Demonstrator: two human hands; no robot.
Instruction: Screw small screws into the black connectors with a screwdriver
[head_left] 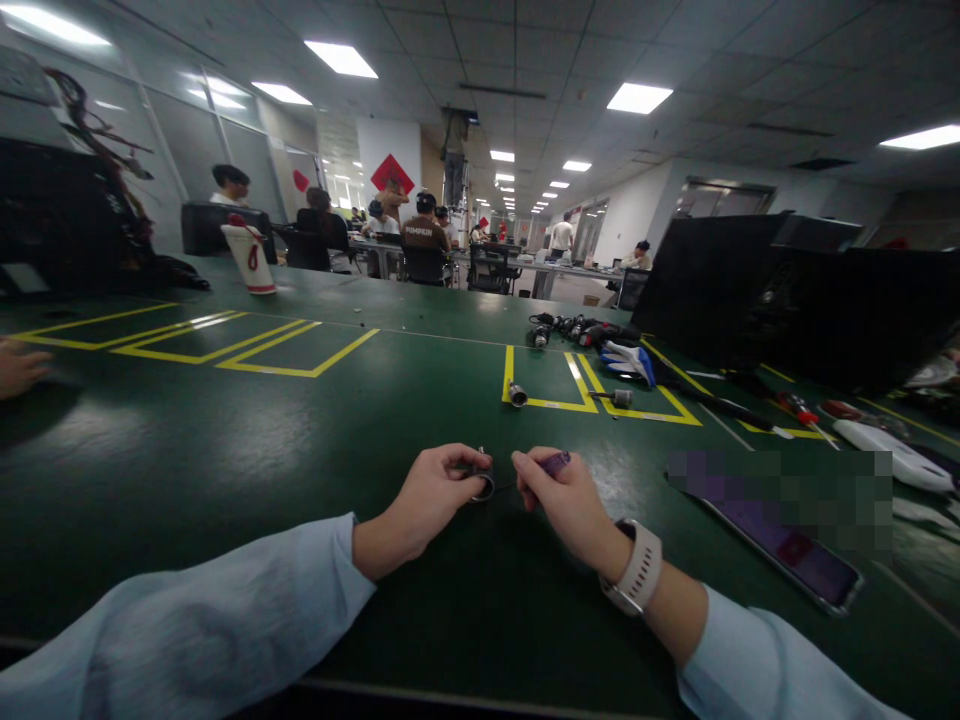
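My left hand (439,500) is closed around a small round metal ring fitting (484,488), its open end facing me. In my right hand (559,500) is a slim tool that looks like a small screwdriver (556,463) with a purple handle. Its thin dark shaft points left toward the ring fitting; whether the tip touches it I cannot tell. Beyond my hands, a metal cup-shaped fitting (517,395) and a metal cylinder with a thin stem (621,399) lie by the yellow tape outlines on the green table (247,450).
A phone (795,548) lies right of my right hand. Farther right are a red-handled screwdriver (798,406) and a white device (892,453). Behind lie dark metal parts (577,328) and a blue-and-white item (628,362). A paper cup (251,258) and another person's hand (21,368) are left.
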